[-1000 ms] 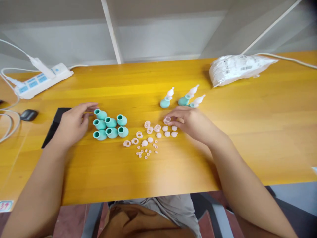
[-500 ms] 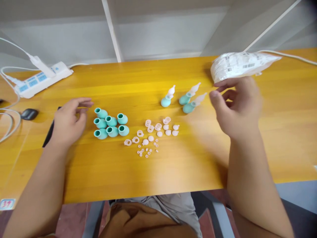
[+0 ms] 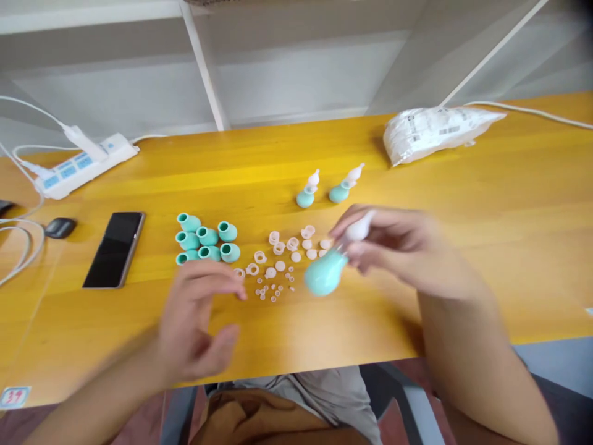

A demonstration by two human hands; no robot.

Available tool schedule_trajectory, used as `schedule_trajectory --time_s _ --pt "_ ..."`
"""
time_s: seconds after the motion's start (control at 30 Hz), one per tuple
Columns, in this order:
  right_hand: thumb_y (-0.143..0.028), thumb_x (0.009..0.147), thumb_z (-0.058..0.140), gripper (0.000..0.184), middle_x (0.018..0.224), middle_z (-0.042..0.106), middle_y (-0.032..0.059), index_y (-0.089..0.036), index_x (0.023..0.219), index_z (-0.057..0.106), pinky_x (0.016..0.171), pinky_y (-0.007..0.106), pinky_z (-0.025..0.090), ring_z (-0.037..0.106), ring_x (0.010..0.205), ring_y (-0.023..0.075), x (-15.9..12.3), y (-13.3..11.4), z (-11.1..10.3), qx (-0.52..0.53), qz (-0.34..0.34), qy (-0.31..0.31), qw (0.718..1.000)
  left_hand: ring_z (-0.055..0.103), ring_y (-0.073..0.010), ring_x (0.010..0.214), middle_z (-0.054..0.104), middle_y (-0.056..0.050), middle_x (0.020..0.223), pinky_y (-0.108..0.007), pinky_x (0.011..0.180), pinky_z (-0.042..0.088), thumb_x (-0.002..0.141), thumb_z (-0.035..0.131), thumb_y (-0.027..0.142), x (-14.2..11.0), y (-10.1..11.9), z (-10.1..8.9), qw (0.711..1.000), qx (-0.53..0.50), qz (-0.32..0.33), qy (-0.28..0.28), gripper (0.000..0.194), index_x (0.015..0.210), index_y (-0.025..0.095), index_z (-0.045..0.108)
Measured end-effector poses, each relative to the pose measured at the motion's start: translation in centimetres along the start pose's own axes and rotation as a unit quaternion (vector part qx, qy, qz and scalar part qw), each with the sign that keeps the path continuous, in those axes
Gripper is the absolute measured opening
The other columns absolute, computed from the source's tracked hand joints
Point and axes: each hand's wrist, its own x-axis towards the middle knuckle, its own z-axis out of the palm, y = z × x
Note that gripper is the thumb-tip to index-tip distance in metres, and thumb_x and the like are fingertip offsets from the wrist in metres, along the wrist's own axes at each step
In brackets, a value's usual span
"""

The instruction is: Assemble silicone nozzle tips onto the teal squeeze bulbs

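Pinched in my right hand (image 3: 393, 247) is a teal bulb with a clear-white tip (image 3: 327, 272), raised above the table and tilted. My left hand (image 3: 201, 321) hovers in front of the teal bulbs, thumb and fingers apart, holding nothing. Several open-necked teal bulbs (image 3: 207, 236) stand grouped behind it, some partly hidden by its fingers. Pale pink rings and caps (image 3: 279, 248) lie scattered mid-table, with tiny pink pieces (image 3: 273, 288) in front of them. Two assembled bulbs with tips, one on the left (image 3: 306, 196) and one on the right (image 3: 340, 191), stand farther back.
A white plastic package (image 3: 435, 133) lies at the back right. On the left are a phone (image 3: 115, 250), a black earbud-like case (image 3: 60, 227) and a power strip (image 3: 90, 165) with cables. A partition wall runs along the table's back edge.
My right hand has taken the rightmost assembled bulb and brought it toward me. My left hand has moved right and nearer, uncovering the phone.
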Motion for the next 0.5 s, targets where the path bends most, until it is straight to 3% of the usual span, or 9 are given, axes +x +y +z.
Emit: schedule_trajectory --time_s 0.1,0.17,0.27,0.37,0.43,0.5 --pt "-0.036 0.098 0.088 0.018 0.092 0.080 0.0013 -0.022 0.107 0.080 0.059 0.025 0.062 0.073 0.072 0.0132 0.1 0.8 4.4 0.072 0.032 -0.094 0.992 0.065 -0.0265 0.094 0.058 -0.014 0.133 -0.045 0.074 0.066 0.102 0.077 0.056 -1.6 1.1 4.2 0.989 -0.117 -0.060 -0.064 0.067 0.163 0.040 0.054" --pt "-0.039 0.098 0.089 0.023 0.089 0.078 -0.0010 -0.023 0.111 0.076 0.065 0.026 0.065 0.073 0.073 0.0130 0.0 1.9 6.7 0.116 0.028 -0.111 0.987 0.067 -0.0255 0.097 0.061 -0.012 0.133 -0.043 0.081 0.066 0.102 0.081 0.052 -2.3 1.2 5.4 0.973 -0.147 -0.127 -0.126 0.073 0.166 0.041 0.048" --pt "-0.041 0.097 0.092 0.043 0.097 0.079 -0.0014 -0.027 0.131 0.068 0.070 0.026 0.067 0.076 0.076 0.0126 -0.5 3.3 8.1 0.133 -0.009 -0.095 0.987 0.069 -0.0211 0.095 0.069 -0.009 0.124 -0.034 0.083 0.065 0.106 0.079 0.039 -2.3 1.2 5.4 0.936 -0.240 -0.197 -0.164 0.068 0.165 0.040 0.045" --pt "-0.046 0.093 0.095 0.071 0.111 0.080 0.0036 -0.032 0.153 0.060 0.072 0.030 0.071 0.080 0.083 0.0169 -0.9 3.8 7.9 0.037 -0.110 -0.058 0.992 0.064 -0.0134 0.083 0.066 -0.011 0.140 -0.020 0.063 0.060 0.112 0.072 0.038 -1.4 1.4 4.5 0.888 -0.369 -0.223 -0.162 0.057 0.163 0.040 0.048" --pt "-0.038 0.096 0.093 0.069 0.120 0.081 0.0072 -0.035 0.158 0.062 0.078 0.036 0.073 0.082 0.090 0.0214 -1.1 3.7 7.5 -0.078 -0.205 -0.020 0.975 0.061 -0.0100 0.078 0.060 -0.014 0.149 -0.014 0.054 0.056 0.113 0.068 0.038 -0.7 1.5 4.0 0.854 -0.430 -0.235 -0.174 0.052 0.162 0.040 0.051" --pt "-0.021 0.101 0.086 0.063 0.120 0.083 0.0070 -0.039 0.159 0.066 0.084 0.038 0.075 0.083 0.097 0.0244 -1.3 3.3 7.3 -0.173 -0.266 0.002 0.948 0.060 -0.0089 0.078 0.059 -0.013 0.151 -0.013 0.055 0.057 0.113 0.069 0.035 -0.4 1.4 3.5 0.839 -0.450 -0.247 -0.180 0.051 0.161 0.041 0.053"
